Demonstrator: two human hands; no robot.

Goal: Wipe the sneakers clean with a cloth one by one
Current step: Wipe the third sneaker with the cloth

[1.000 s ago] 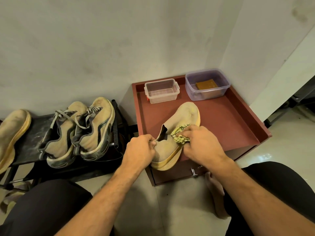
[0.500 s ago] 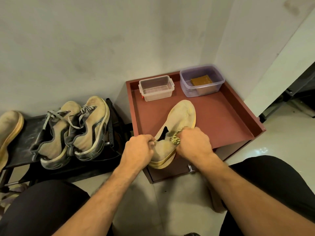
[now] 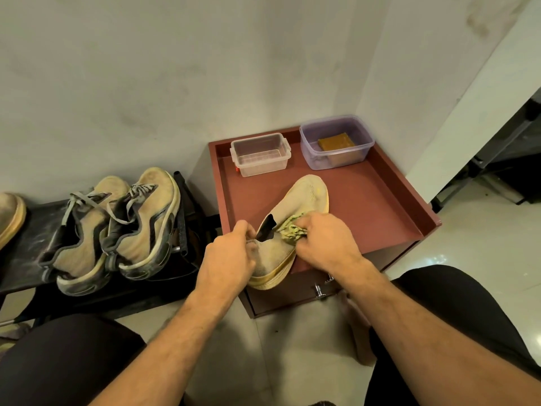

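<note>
A beige slip-on sneaker with a yellow sole lies on the red cabinet top, its heel hanging over the front edge. My left hand grips the sneaker's heel collar. My right hand holds a crumpled yellow-green cloth against the sneaker's side, just right of the dark opening. A pair of dirty laced sneakers stands on the black rack to the left. Another beige sneaker shows at the far left edge.
At the back of the cabinet top stand a clear plastic box and a purple-tinted tub with a brown block inside. A white wall runs behind. My knees frame the pale floor below.
My right hand has slid the cloth forward along the sneaker's side, and more of the cloth shows now. My left hand keeps its hold on the heel.
</note>
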